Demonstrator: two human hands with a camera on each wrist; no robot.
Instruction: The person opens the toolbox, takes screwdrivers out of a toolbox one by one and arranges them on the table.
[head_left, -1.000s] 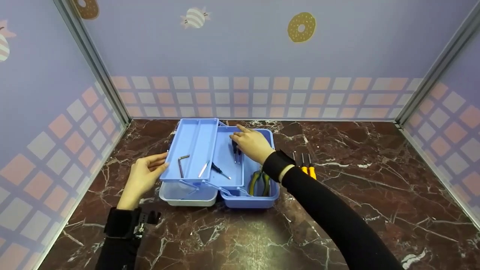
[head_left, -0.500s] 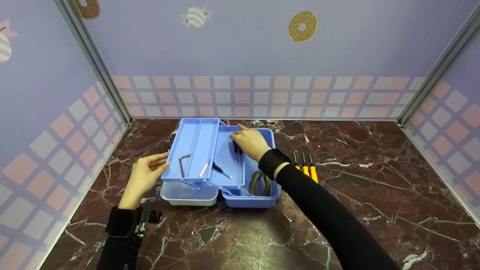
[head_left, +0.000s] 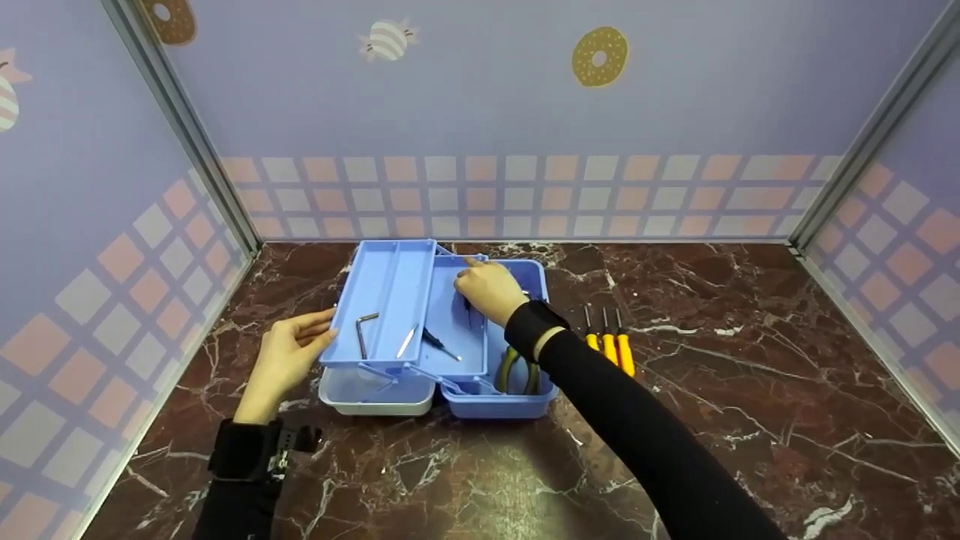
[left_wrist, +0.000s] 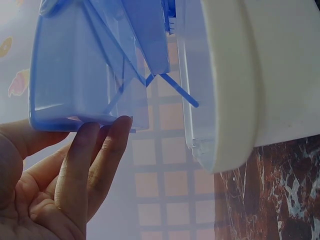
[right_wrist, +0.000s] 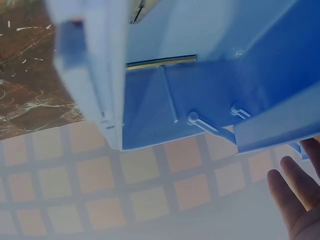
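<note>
A blue cantilever toolbox [head_left: 499,407] stands unfolded. My left hand [head_left: 289,356] pinches the left edge of its upper tray [head_left: 375,292]; the left wrist view shows the fingertips [left_wrist: 120,125] at the tray's edge. A hex key [head_left: 361,334] and a slim silver blade [head_left: 406,341] lie in that tray. My right hand [head_left: 489,291] reaches into the lower tray [head_left: 450,315], over a small dark screwdriver [head_left: 468,307]. Its fingertips are hidden there, so I cannot tell whether they grip it. Another small screwdriver [head_left: 442,345] lies nearer the front.
Green-handled pliers [head_left: 508,371] lie in the toolbox base, beneath my right wrist. Three yellow-handled screwdrivers [head_left: 609,349] are on the marbled table [head_left: 720,420] right of the box. The pale lid [head_left: 379,406] sits under the upper tray. Patterned walls [head_left: 495,97] enclose the table.
My right hand has shifted slightly left and its fingers cover more of the dark tools beneath, where two blades showed before. My left hand stays at the upper tray's edge.
</note>
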